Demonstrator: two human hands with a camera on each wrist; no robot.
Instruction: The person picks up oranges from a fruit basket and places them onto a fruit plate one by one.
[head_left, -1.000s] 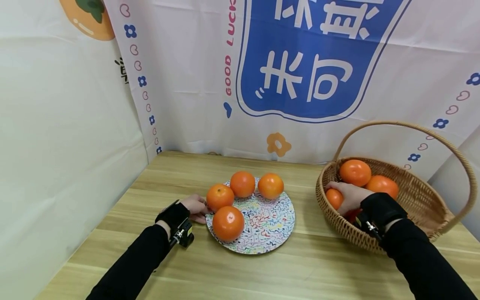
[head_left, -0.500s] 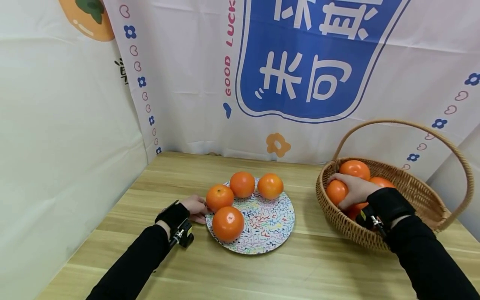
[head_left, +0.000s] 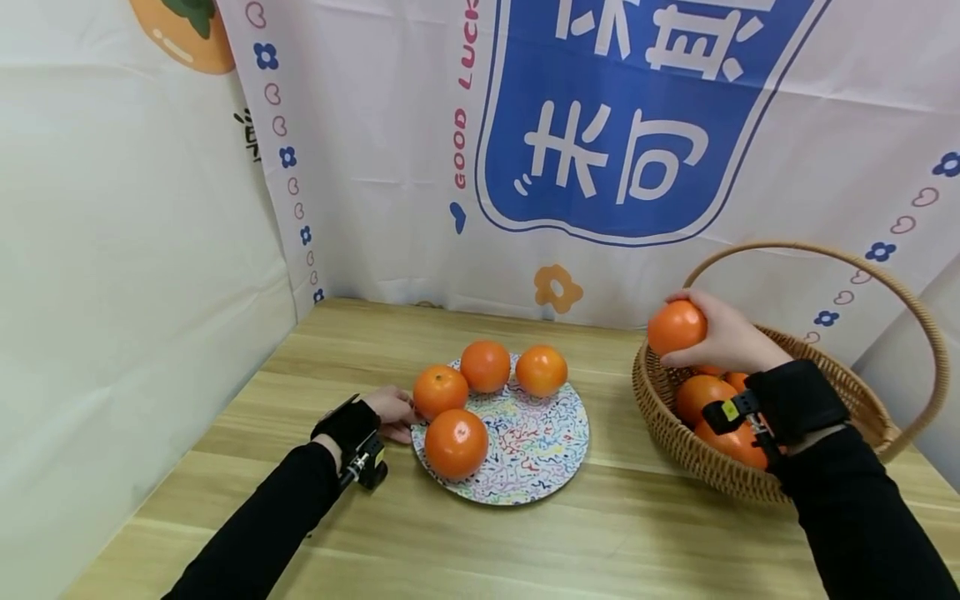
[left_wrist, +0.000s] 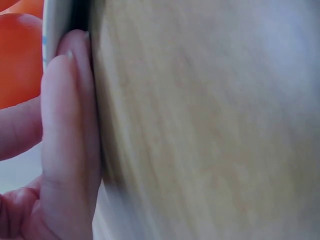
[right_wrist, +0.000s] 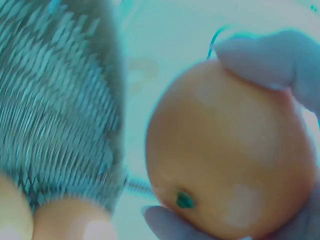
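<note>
My left hand (head_left: 393, 412) holds the left rim of a round plate (head_left: 536, 450) with a multicoloured squiggle pattern. In the left wrist view, fingers (left_wrist: 67, 135) lie along the outside of the rim, and another digit reaches over toward the fruit. Several oranges sit on the plate's left and back part, such as a front orange (head_left: 456, 444). Above the left side of a wicker basket (head_left: 675, 429), my right hand (head_left: 720, 333) grips an orange (head_left: 677, 326) between thumb and fingers. Its small green stem mark shows in the right wrist view.
More oranges (head_left: 731, 442) lie inside the basket, partly hidden by the right wrist. The basket's tall handle (head_left: 918, 308) arches over it. Wooden table (head_left: 615, 533) separates plate and basket. A printed white cloth (head_left: 390, 167) hangs behind, with another pale cloth (head_left: 135, 292) at the left.
My right hand has lifted an orange up out of the basket to above its rim. The left hand and the plate have stayed in place.
</note>
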